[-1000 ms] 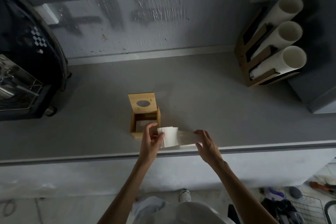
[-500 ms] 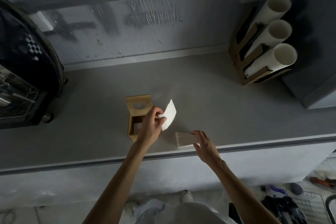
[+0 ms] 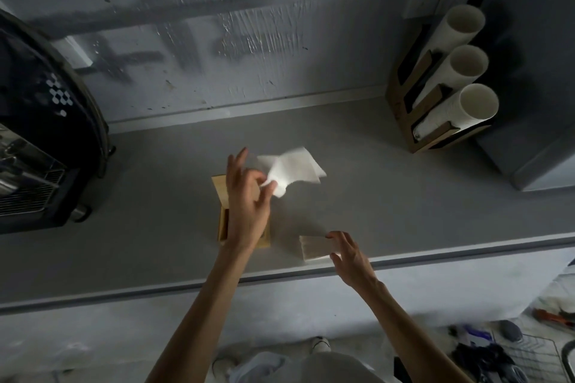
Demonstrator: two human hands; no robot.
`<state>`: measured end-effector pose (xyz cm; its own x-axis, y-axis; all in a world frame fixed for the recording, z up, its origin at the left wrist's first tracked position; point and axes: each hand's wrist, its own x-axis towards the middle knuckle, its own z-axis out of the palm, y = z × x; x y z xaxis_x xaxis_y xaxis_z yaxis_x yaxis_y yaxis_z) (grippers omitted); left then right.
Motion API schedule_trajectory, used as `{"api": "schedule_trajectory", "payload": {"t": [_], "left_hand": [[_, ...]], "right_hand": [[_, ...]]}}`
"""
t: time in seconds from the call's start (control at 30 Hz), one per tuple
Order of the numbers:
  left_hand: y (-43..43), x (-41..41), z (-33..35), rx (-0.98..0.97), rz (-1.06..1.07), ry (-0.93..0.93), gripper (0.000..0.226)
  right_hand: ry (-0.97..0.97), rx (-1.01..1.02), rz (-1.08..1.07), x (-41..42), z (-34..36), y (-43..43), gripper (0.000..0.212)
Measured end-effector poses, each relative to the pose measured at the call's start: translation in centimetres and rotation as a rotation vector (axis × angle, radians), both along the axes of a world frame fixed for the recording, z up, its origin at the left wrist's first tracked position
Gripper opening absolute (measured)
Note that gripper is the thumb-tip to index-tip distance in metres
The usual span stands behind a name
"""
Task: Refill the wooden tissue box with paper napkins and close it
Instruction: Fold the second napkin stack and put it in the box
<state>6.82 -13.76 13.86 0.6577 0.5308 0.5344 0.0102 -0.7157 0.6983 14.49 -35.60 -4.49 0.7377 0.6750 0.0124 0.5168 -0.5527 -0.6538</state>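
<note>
The small wooden tissue box (image 3: 222,221) stands on the grey counter, its lid with the round hole tilted up behind it, mostly hidden by my left hand. My left hand (image 3: 249,196) is raised above the box and pinches one corner of a white napkin (image 3: 294,169), which hangs unfolded and blurred to the right. A stack of folded napkins (image 3: 315,247) lies on the counter right of the box, near the front edge. My right hand (image 3: 348,253) rests its fingertips on the right end of that stack.
A black coffee machine (image 3: 40,134) with a metal grille fills the left side. A wooden holder (image 3: 404,102) with three stacks of white paper cups (image 3: 466,62) lies at the back right against a grey cabinet. A wire rack (image 3: 535,357) with items sits low at right.
My left hand has lifted one napkin off the stack and carried it up and left over the box, where it has unfolded. My right hand stays on the stack.
</note>
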Motion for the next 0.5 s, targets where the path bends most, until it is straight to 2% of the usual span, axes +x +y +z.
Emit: {"api": "schedule_trajectory", "payload": {"t": [0.07,0.13,0.23,0.3,0.5], "left_hand": [[-0.9,0.0,-0.8,0.161,-0.082,0.118,0.014],[-1.8,0.1,-1.2,0.206,-0.142,0.179,0.010],[-2.1,0.1,-2.2,0.220,-0.110,0.261,0.011],[-2.1,0.7,-3.3,0.259,-0.097,0.373,0.011],[-3.1,3.0,-7.3,0.426,-0.240,0.678,0.012]], "right_hand": [[0.002,-0.004,-0.009,0.1,0.1,0.0,0.045],[0.007,-0.002,-0.009,0.2,0.0,0.0,0.045],[-0.006,0.007,-0.006,0.2,-0.1,0.0,0.045],[-0.020,0.008,-0.002,0.2,-0.3,0.0,0.046],[-0.076,0.008,0.015,-0.1,-0.1,0.2,0.050]]}}
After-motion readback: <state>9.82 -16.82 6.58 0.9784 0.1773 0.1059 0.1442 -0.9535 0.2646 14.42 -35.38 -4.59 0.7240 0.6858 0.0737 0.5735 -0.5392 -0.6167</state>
